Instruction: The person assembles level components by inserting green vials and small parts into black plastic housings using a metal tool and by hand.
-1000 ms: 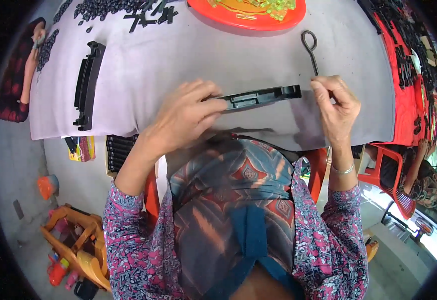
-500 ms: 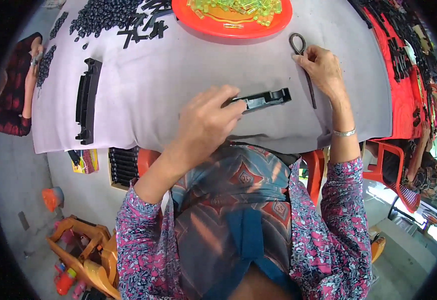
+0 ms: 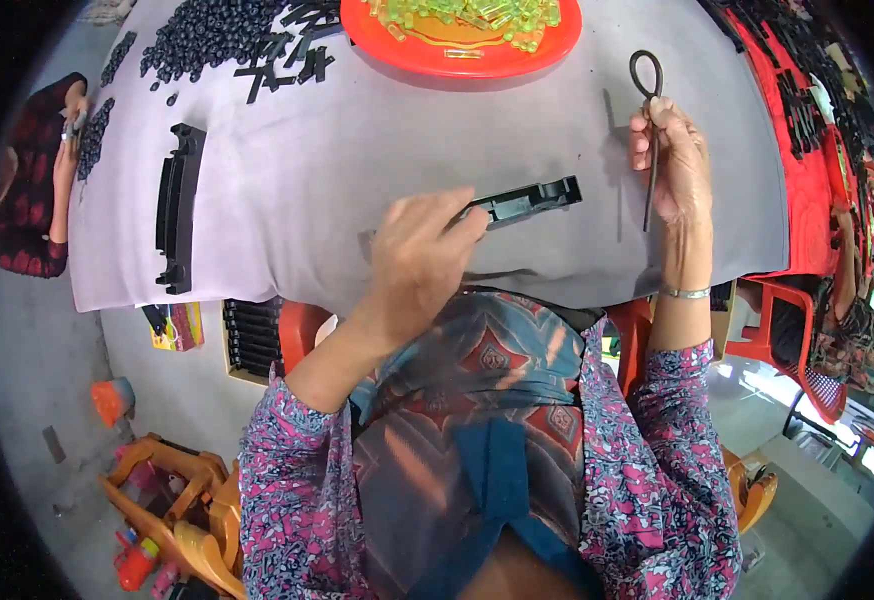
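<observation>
A black plastic channel-shaped part [image 3: 532, 203] lies hollow side up on the cloth in front of me. My left hand [image 3: 422, 245] is closed over its left end, thumb and forefinger against it, and hides that end. Raised to the right, my right hand [image 3: 675, 160] pinches a thin dark metal rod tool [image 3: 649, 175] just under its looped handle [image 3: 646, 72]. The rod hangs down across the fingers with its tip pointing toward me, apart from the part.
A similar black part [image 3: 183, 210] lies at left. A red plate [image 3: 437, 62] of yellow-green translucent pieces stands at the back, beside small black rollers [image 3: 207, 40] and black strips [image 3: 302, 55]. Another person [image 3: 42, 180] sits at far left. A red-covered table [image 3: 772, 170] borders the right.
My right hand has lifted the rod tool off the cloth and turned palm inward, moving slightly right. My left hand stays at the black part, which has hardly moved.
</observation>
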Demonstrator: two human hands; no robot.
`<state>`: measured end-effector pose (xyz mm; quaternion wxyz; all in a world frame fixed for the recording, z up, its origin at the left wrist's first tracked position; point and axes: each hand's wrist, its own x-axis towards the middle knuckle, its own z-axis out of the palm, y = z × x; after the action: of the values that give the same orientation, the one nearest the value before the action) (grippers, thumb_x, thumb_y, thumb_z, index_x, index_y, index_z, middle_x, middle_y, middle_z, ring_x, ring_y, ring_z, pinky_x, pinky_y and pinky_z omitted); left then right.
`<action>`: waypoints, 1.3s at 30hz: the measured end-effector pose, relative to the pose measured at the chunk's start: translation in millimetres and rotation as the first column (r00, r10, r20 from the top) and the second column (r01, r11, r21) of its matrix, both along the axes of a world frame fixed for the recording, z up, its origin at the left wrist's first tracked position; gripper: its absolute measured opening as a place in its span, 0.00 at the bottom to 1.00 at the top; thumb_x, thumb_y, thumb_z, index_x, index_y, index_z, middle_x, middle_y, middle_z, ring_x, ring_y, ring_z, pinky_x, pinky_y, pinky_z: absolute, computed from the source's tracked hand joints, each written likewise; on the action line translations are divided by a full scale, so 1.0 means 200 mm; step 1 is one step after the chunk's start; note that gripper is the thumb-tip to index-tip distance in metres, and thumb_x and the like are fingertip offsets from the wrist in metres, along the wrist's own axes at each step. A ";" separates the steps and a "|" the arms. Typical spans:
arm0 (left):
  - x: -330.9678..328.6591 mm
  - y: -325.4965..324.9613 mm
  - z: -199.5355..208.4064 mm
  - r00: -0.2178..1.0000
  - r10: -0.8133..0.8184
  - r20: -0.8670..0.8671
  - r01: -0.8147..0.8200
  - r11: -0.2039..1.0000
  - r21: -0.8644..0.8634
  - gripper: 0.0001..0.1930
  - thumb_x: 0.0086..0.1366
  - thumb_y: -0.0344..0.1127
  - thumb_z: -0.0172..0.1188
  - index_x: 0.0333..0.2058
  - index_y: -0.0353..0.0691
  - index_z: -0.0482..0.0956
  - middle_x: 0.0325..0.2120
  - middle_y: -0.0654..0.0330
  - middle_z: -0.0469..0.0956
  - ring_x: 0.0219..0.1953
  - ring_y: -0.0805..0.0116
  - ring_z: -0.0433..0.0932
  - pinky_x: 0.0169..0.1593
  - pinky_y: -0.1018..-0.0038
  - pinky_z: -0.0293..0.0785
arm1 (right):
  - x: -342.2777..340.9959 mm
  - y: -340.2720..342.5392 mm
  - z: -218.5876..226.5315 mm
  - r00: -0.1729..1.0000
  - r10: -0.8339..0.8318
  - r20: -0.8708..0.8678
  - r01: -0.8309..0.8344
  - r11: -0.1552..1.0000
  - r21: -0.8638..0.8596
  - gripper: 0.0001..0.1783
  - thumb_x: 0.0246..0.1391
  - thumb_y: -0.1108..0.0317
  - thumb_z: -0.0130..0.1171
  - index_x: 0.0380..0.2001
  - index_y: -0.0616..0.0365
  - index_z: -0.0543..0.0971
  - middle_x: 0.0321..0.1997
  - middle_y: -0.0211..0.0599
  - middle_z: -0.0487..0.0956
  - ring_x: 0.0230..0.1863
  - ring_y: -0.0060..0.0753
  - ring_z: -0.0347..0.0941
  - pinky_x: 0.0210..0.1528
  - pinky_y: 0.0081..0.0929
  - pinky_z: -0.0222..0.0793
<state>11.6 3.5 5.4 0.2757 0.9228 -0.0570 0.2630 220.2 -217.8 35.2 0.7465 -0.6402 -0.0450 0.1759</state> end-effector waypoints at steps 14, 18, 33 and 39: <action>0.01 -0.01 -0.03 0.998 0.017 0.052 -0.020 0.999 0.046 0.14 0.51 0.27 0.70 0.39 0.40 0.83 0.40 0.58 0.81 0.39 0.58 0.79 0.44 0.64 0.71 | -0.32 0.42 0.16 0.940 0.330 0.087 -0.320 0.762 0.563 0.23 0.71 0.47 0.47 0.26 0.50 0.63 0.19 0.18 0.50 0.18 0.14 0.42 0.18 0.18 0.38; 0.01 -0.01 -0.01 0.999 0.005 0.047 -0.007 0.998 0.056 0.14 0.51 0.28 0.70 0.39 0.40 0.83 0.40 0.58 0.81 0.39 0.58 0.79 0.44 0.65 0.71 | -0.35 0.44 0.12 0.977 0.205 0.059 -0.207 0.837 0.507 0.28 0.71 0.42 0.43 0.22 0.51 0.61 0.16 0.20 0.49 0.17 0.16 0.40 0.18 0.20 0.37; 0.02 -0.01 -0.03 0.996 0.024 0.090 -0.024 1.000 -0.001 0.13 0.51 0.28 0.71 0.37 0.37 0.82 0.39 0.55 0.81 0.38 0.56 0.79 0.44 0.64 0.72 | -0.36 0.43 0.02 0.982 0.190 0.019 -0.165 0.793 0.586 0.33 0.71 0.39 0.35 0.18 0.53 0.60 0.14 0.22 0.50 0.16 0.19 0.41 0.18 0.23 0.38; 0.01 0.00 -0.05 0.994 0.019 0.107 -0.017 1.000 -0.022 0.13 0.51 0.28 0.72 0.37 0.36 0.81 0.39 0.54 0.80 0.37 0.56 0.79 0.45 0.63 0.72 | -0.34 0.43 0.00 0.975 0.221 0.013 -0.179 0.753 0.634 0.32 0.71 0.40 0.35 0.19 0.53 0.60 0.15 0.22 0.51 0.16 0.19 0.41 0.19 0.23 0.39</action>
<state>14.0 2.8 -4.6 0.2795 0.9049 -0.0607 0.3153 152.6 -132.4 35.0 0.8955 -0.3386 -0.1462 0.2492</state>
